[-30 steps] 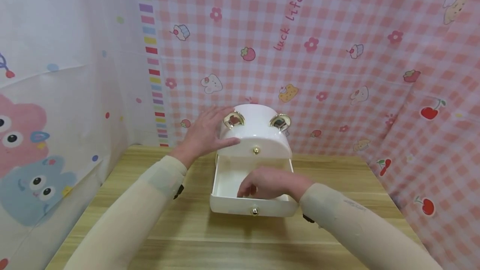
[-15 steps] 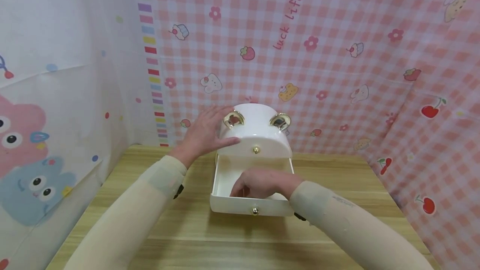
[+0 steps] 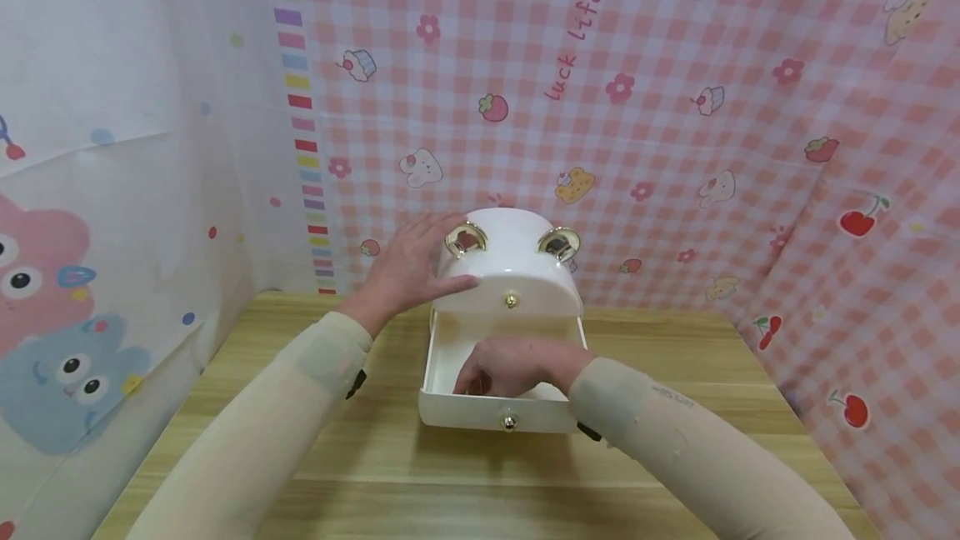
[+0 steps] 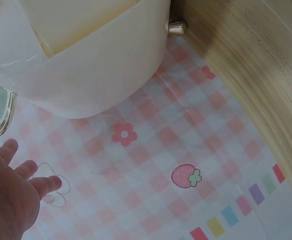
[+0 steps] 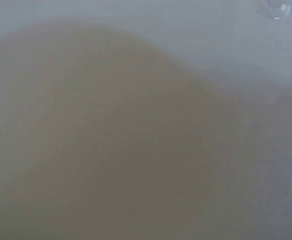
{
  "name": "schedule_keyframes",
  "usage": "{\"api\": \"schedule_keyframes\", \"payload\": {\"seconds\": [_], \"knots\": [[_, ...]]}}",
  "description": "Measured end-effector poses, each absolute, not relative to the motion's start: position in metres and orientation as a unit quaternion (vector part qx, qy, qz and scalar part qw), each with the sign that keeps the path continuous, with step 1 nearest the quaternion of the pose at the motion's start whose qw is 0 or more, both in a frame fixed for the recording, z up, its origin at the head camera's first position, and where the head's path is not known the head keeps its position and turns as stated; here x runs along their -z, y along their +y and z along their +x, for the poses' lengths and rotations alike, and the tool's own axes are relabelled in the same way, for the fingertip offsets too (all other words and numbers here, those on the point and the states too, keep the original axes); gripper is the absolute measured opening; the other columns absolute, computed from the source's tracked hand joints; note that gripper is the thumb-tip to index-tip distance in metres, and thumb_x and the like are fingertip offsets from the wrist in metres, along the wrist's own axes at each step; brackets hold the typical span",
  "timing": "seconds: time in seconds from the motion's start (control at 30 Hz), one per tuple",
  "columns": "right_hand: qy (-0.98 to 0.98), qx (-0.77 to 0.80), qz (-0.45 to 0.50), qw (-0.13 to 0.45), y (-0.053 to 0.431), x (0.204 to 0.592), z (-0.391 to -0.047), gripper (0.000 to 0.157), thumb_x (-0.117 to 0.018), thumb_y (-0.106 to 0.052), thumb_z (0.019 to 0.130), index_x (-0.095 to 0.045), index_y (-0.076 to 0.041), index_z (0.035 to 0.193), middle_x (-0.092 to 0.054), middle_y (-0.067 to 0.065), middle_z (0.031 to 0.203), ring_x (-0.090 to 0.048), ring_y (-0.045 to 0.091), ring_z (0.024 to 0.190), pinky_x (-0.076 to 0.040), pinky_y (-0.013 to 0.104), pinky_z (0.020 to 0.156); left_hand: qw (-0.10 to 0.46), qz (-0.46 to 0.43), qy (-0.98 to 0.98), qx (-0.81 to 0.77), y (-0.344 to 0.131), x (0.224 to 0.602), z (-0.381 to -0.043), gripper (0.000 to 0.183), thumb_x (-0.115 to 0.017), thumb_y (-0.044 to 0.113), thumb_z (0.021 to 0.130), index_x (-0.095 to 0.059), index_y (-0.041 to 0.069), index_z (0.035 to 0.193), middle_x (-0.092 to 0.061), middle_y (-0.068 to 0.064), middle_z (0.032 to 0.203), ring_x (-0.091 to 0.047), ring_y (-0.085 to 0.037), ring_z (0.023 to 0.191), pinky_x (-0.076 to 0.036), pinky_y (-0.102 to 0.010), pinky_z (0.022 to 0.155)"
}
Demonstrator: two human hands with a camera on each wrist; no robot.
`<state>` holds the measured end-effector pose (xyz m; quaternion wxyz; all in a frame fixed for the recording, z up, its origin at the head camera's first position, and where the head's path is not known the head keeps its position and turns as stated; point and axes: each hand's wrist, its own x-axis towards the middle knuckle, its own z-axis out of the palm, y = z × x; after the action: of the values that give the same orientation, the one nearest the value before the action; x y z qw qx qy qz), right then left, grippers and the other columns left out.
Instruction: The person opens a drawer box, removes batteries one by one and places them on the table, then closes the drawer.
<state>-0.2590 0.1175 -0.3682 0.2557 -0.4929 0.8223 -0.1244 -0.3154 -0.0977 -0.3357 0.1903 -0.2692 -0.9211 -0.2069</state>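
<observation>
Fingers spread, your left hand [image 3: 408, 269] touches the white box [image 3: 512, 252] — likely light, slick; grip its sides — right hand [image 3: 506, 367] bent, hold unclear.

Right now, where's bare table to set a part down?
Free table: right of the drawer, between right sleeve and pink cloth; before the drawer, between the sleeves; left, between left sleeve and white cloth. Crowded: drawer, right hand inside; left side of box, left hand there.

Drawer front [image 3: 461, 412] is hiding the fingertips of the right hand [image 3: 513, 367], so I'm not seeing what they're touching. Right wrist view's just blurring out. Left wrist view is cropping the left hand [image 4: 8, 197] and box [image 4: 100, 75].
</observation>
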Motion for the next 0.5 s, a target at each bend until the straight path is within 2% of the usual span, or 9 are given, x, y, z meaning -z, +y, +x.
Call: {"api": "schedule_keyframes", "payload": {"seconds": [0.3, 0.5], "knots": [[0.844, 0.102, -0.468, 0.241, 0.1146, 0.3718, -0.2572, 0.027, -0.077, 0.001, 0.093, -0.085, -0.019, 0.110, -0.080, -0.011, 0.092, -0.064, -0.005, 0.078, -0.055, 0.014, 0.078, 0.193, -0.272, -0.919, 0.209, -0.0973, 0.3350, -0.3146, 0.095, -0.082, 0.063, 0.086, -0.043, 0.023, 0.163, -0.050, -0.008, 0.166, -0.036, -0.040, 0.160, -0.026, -0.060, 0.133], [0.851, 0.086, -0.485, 0.181, 0.1159, 0.3739, -0.2587, 0.024, -0.078, 0.002, 0.091, -0.087, -0.017, 0.102, -0.082, -0.006, 0.096, -0.070, 0.000, 0.087, -0.057, 0.014, 0.081, 0.193, -0.272, -0.917, 0.217, -0.0978, 0.3356, -0.3148, 0.095, -0.083, 0.063, 0.085, -0.044, 0.024, 0.163, -0.049, -0.007, 0.167, -0.037, -0.040, 0.159, -0.028, -0.060, 0.132]]}}
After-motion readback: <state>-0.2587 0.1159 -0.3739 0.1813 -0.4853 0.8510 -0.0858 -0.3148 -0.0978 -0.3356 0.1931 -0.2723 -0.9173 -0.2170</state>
